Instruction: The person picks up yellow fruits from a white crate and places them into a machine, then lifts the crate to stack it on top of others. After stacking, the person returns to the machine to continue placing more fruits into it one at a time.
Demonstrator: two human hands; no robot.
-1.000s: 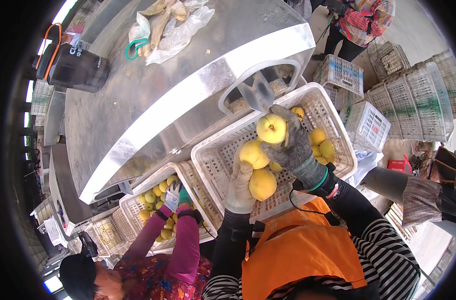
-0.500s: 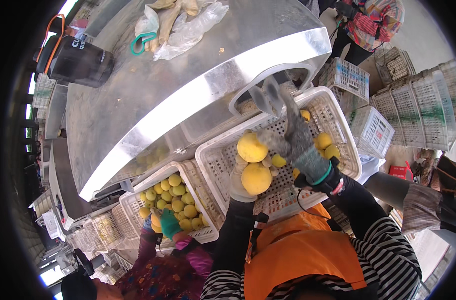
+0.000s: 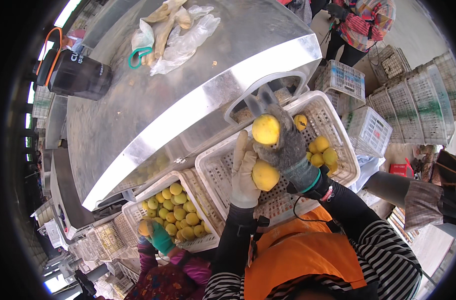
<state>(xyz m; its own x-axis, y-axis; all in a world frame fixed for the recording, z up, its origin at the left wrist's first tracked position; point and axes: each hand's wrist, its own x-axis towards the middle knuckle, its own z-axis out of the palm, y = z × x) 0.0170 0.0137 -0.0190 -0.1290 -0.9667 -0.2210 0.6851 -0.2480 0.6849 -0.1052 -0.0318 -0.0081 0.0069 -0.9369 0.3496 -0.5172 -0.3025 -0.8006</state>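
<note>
My left hand (image 3: 245,176), in a pale glove, has its fingers stretched upward along one yellow peach (image 3: 266,175) that lies against its palm; the thumb is hidden. Just beside it, my right hand (image 3: 289,145), in a dark grey glove with a teal cuff, grips another yellow peach (image 3: 266,129) with its fingers. Both hands are over a white perforated crate (image 3: 215,167). Several more peaches (image 3: 322,150) lie in the right part of this crate, one of them (image 3: 300,122) near its far wall with a dark mark.
Beyond the crate stands a metal table (image 3: 153,110) with a bright curved edge, carrying gloves and a plastic bag (image 3: 188,45) and a black bottle (image 3: 83,72). At left, a co-worker's green-gloved hand (image 3: 161,239) is at a crate of fruit (image 3: 180,210). Crates (image 3: 410,100) are stacked at right.
My right hand has come left and closed on the upper peach, which was in my left hand. My left fingers have straightened, and the lower peach has shifted slightly right.
</note>
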